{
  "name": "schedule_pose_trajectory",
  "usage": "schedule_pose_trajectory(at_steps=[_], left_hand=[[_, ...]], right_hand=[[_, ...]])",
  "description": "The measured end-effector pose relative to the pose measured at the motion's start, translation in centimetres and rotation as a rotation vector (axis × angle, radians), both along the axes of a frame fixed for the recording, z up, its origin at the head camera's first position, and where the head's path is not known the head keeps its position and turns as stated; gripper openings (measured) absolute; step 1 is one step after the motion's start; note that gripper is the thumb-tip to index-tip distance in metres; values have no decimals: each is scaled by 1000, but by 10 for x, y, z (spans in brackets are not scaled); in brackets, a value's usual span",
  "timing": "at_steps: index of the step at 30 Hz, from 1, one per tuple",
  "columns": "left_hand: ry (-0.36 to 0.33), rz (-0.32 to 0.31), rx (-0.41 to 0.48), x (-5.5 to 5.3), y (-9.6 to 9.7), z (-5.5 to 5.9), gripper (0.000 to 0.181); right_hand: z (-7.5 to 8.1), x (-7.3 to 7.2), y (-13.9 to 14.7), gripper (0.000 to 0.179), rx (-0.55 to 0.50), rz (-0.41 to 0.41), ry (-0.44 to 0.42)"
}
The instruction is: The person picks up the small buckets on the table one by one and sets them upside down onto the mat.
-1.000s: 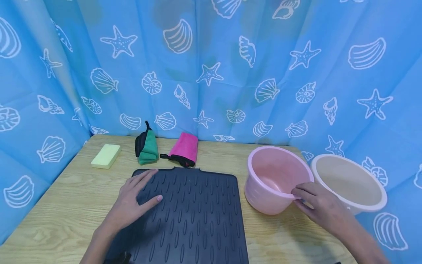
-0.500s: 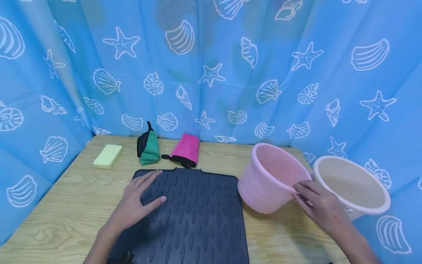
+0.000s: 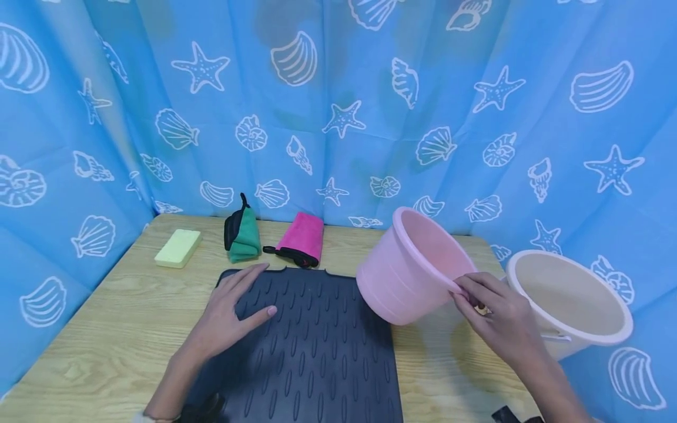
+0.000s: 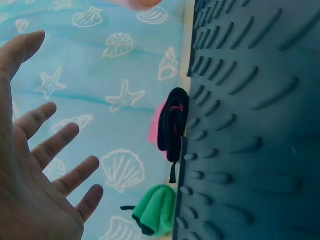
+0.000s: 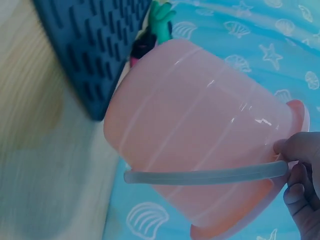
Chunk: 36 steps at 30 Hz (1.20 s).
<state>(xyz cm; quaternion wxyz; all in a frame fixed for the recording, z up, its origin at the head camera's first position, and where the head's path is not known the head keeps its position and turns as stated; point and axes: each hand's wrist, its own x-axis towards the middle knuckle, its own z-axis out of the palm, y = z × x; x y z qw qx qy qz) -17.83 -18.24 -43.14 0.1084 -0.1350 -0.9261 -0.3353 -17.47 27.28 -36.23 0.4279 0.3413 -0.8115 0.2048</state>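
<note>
My right hand (image 3: 497, 314) pinches the rim of a pink bucket (image 3: 404, 276) between thumb and fingers. The bucket is tilted, its mouth towards the upper right, and its base is lifted over the right edge of a black ridged mat (image 3: 312, 346). In the right wrist view a pale grey handle (image 5: 210, 177) lies along the bucket's side. My left hand (image 3: 227, 320) hovers over the mat's left part with fingers spread and holds nothing. Its straight, parted fingers also show in the left wrist view.
A cream bucket (image 3: 571, 338) stands on the right. Behind the mat lie a folded green cloth (image 3: 245, 238) and a folded pink cloth (image 3: 304, 235). A pale yellow sponge (image 3: 178, 248) is on the wooden table (image 3: 100, 346) at left. A blue shell-patterned curtain (image 3: 349, 64) hangs behind.
The pink bucket has been lifted and moved left from the table towards the mat, tilting further, with my right hand on its rim. My left hand stays spread over the mat.
</note>
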Motion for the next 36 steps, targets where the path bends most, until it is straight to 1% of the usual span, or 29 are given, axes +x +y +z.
schedule_pose_trajectory(at_steps=[5, 11, 13, 16, 18, 20, 24, 31, 36], left_hand=[[-5, -8, 36, -5, 5, 3, 84], [-49, 9, 86, -11, 13, 3, 88], [-57, 8, 104, -14, 15, 4, 88], [-61, -1, 136, -16, 19, 5, 89], [-61, -10, 159, -18, 22, 6, 90], [-64, -21, 178, -20, 26, 6, 92], [-84, -39, 217, -25, 33, 5, 96], [-122, -66, 331, -27, 37, 0, 99], [-105, -108, 416, -31, 37, -4, 101]], right_hand=[[5, -5, -18, 38, -37, 43, 8], [3, -10, -36, 34, -108, 74, -4], [1, -12, -42, 29, -137, 86, -15], [-2, -13, -49, 16, -171, 97, -41], [-5, -14, -54, 12, -193, 94, -49], [-9, -14, -60, 16, -214, 87, -51], [-13, -16, -71, 22, -270, 106, -47], [-15, -16, -93, 26, -325, 140, -56], [-19, -15, -107, 24, -365, 137, -78]])
